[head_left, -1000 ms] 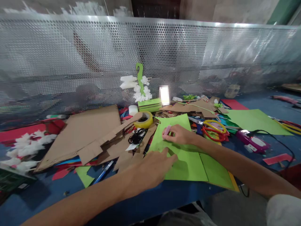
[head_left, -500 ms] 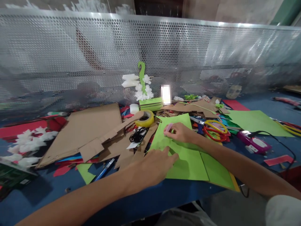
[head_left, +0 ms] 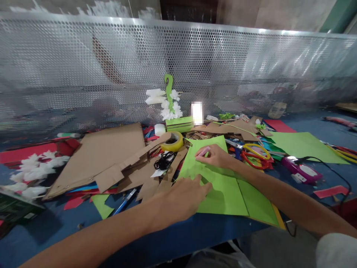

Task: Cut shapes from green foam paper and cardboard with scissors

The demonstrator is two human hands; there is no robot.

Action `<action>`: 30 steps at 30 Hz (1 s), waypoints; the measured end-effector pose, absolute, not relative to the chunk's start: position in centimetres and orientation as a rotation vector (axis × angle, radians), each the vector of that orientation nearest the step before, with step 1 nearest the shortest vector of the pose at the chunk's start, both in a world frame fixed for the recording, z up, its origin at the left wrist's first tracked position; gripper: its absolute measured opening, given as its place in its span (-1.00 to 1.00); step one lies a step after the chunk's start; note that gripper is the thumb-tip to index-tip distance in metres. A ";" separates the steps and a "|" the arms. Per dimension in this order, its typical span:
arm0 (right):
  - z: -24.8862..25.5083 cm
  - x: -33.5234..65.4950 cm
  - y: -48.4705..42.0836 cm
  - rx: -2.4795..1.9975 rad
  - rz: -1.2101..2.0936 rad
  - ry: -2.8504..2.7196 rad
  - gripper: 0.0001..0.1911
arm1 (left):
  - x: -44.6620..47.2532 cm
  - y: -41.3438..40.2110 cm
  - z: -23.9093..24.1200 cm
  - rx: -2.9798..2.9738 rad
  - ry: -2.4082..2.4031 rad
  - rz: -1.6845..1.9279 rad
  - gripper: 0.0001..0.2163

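A light green sheet of paper (head_left: 223, 191) lies on the blue table in front of me. My left hand (head_left: 178, 197) rests on its near left edge, fingers together and pressing the paper flat. My right hand (head_left: 213, 156) is further back on the same sheet, fingers pinched on a small pink object (head_left: 203, 151) whose tip touches the paper. What the pink thing is I cannot make out.
Brown cardboard pieces (head_left: 106, 156) cover the left. A yellow tape roll (head_left: 173, 141), black cord (head_left: 163, 162), red and yellow scissors (head_left: 255, 154), a purple glue gun (head_left: 299, 169), another green sheet (head_left: 304, 145) and a blue pen (head_left: 125, 199) lie about. A perforated metal screen (head_left: 178, 67) stands behind.
My right hand has shifted slightly right and back on the green sheet with the pink object. My left hand has stayed put.
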State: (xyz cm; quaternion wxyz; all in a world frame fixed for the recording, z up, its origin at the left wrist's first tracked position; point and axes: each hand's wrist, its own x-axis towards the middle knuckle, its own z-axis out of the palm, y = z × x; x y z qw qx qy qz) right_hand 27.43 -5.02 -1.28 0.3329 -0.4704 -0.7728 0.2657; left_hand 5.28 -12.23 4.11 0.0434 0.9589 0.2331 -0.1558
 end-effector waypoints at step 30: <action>-0.6 28.0 -4.9 -1.280 0.737 -2.074 -0.66 | 5.2 -12.1 4.2 2.902 0.730 -0.420 -0.62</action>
